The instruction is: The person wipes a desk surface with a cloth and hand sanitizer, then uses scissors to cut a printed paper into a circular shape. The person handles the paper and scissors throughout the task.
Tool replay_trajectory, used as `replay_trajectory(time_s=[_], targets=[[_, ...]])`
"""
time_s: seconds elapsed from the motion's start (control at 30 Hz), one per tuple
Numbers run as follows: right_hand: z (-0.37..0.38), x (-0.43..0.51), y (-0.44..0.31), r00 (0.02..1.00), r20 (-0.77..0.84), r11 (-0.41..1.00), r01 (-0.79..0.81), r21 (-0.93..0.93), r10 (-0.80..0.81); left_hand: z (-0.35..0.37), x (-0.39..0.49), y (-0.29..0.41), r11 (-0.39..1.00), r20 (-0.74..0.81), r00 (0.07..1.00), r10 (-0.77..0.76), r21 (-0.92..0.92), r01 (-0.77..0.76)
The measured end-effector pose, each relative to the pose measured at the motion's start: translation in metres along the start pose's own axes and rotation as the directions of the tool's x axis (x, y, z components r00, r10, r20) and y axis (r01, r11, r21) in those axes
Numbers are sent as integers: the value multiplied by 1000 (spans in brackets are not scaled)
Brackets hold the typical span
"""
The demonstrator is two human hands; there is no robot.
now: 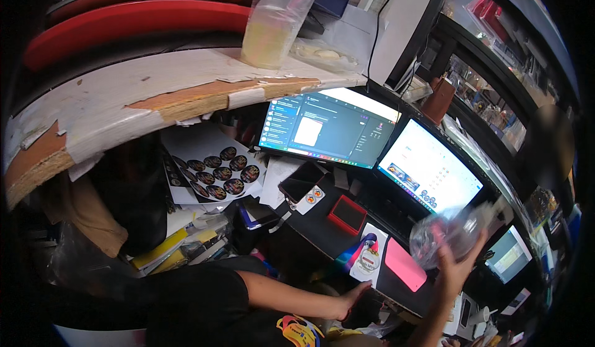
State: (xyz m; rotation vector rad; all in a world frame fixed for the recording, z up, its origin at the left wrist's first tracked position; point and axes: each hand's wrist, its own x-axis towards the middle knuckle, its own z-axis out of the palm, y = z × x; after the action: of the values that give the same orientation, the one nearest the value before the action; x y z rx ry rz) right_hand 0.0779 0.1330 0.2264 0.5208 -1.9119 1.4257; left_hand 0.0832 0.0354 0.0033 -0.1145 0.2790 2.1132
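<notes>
My left hand [351,302] is at the desk's near edge, its arm reaching in from a black sleeve. The fingers lie beside a dark object [366,308] and are partly hidden, so I cannot tell whether they grip it. My right hand [453,265] is raised over the right side of the desk, holding a clear plastic container or bag [434,244], blurred, with something pinkish showing in it. Between the hands lie a pink card [405,264] and a white sheet [358,275] with a round clear medal [369,262] on a multicoloured ribbon [352,255].
Two lit monitors [332,126] [432,165] stand behind a red-framed box [347,214] and a dark phone [301,183]. Sheets of round printed stickers [223,174] lie left. A chipped wooden shelf [186,77] overhangs, bearing a plastic bag of yellowish liquid [267,40]. Another person's head [548,147] is at right.
</notes>
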Motion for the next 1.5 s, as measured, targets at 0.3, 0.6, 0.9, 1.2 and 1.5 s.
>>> replay_trajectory(time_s=[0.3, 0.6, 0.9, 1.2, 1.5], targets=[[154, 92, -176, 625, 696, 854, -87, 513, -354, 10, -18, 4, 780, -225, 968, 113, 623, 54], [166, 71, -136, 461, 863, 921, 390, 13, -207, 15, -30, 13, 783, -103, 988, 117, 621, -28], [107, 35, -107, 593, 743, 837, 541, -85, -308, 10, -41, 26, 497, -115, 956, 271, 867, -37], [-23, -149, 88, 596, 345, 617, -784, 59, 725, 16, -27, 12, 85, 70, 810, 583, 986, -147], [-62, -183, 129, 864, -231, 669, -494, -556, 447, 29, 2, -18, -395, 477, 772, 421, 862, -317]])
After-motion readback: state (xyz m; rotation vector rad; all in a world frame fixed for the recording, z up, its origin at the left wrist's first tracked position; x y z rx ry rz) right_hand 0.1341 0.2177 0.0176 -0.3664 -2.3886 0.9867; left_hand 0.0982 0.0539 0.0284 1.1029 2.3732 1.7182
